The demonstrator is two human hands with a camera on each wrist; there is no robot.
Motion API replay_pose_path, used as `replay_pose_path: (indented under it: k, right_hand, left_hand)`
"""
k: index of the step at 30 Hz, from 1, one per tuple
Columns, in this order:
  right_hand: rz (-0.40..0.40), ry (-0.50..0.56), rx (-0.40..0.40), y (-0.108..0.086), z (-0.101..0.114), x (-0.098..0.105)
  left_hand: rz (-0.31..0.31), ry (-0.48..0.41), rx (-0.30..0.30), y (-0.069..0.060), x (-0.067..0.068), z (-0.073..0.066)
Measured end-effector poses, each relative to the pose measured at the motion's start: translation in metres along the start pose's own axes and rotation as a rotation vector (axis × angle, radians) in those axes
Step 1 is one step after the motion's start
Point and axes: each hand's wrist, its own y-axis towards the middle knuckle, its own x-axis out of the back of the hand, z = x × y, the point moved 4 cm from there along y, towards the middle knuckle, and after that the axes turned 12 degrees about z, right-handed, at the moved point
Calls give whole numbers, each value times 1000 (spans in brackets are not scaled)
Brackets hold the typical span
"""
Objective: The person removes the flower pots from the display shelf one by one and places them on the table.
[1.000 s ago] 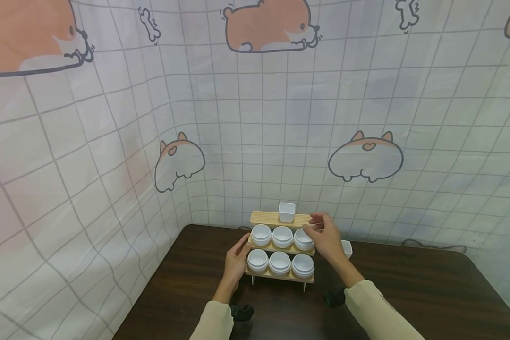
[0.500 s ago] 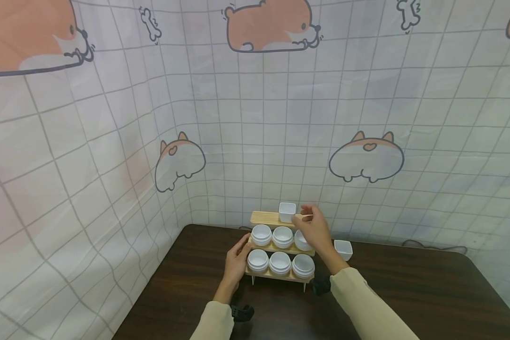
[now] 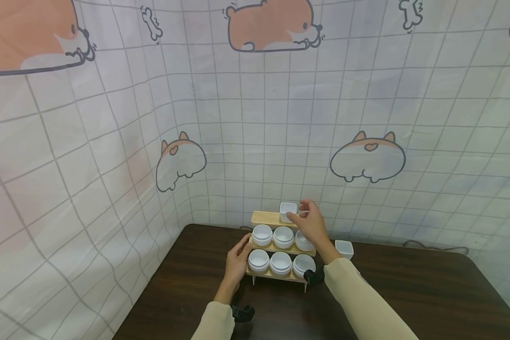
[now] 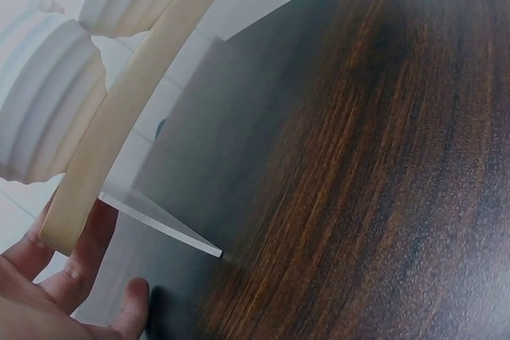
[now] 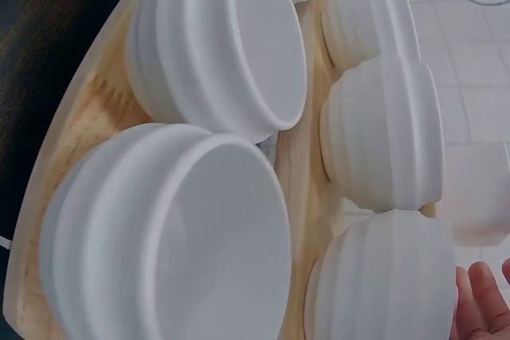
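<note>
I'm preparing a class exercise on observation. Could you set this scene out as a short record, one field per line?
Rack: three wooden tiers
Round bowls: six white bowls, three on each of the lower two tiers
Top tier: one white square cup
On table: another square cup, right of the rack
Left hand: holds the rack's left end
Right hand: at the top cup; contact unclear
Backdrop: grid-patterned sheet with cartoon dogs

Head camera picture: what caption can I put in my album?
Right hand near the top square cup, left hand holding the tiered stand.
</note>
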Motion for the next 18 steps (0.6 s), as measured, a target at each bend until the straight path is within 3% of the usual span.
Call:
replay_pose_path:
  k: [6, 18]
  right_hand:
    - [26, 11, -12, 4, 1, -3]
    - [33, 4, -32, 9, 2, -11]
  left_hand:
    - [-9, -6, 22, 2, 0, 4]
    - [0, -19, 4, 3, -1, 3]
